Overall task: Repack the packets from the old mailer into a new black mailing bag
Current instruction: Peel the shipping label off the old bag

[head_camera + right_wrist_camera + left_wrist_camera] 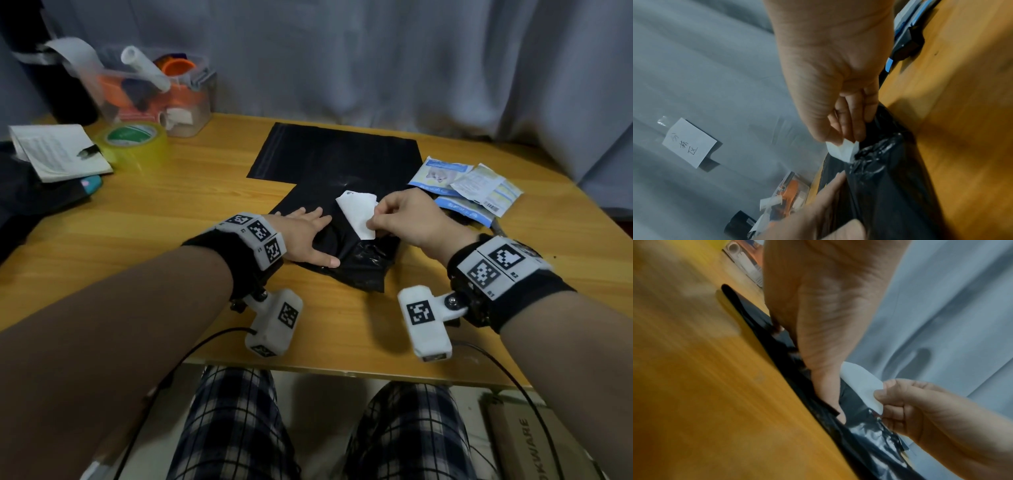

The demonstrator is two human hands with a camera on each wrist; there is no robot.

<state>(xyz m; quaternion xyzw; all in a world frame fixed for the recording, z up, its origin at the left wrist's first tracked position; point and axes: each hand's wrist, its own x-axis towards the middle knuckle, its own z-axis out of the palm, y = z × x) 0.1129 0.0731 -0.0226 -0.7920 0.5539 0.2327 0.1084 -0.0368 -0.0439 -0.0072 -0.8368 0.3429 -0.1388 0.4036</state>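
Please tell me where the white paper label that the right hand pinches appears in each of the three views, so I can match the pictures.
Head: white paper label at centre, above the crumpled black plastic mailer.
Left wrist: label at lower right, beside the right hand's thumb.
Right wrist: only a corner shows, centre, under the fingertips.
Shared landmark: the crumpled mailer just below the label.

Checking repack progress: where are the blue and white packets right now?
In the head view the packets lie loose on the wooden table, at its right side, just right of the flat black mailing bag and beyond the right hand.
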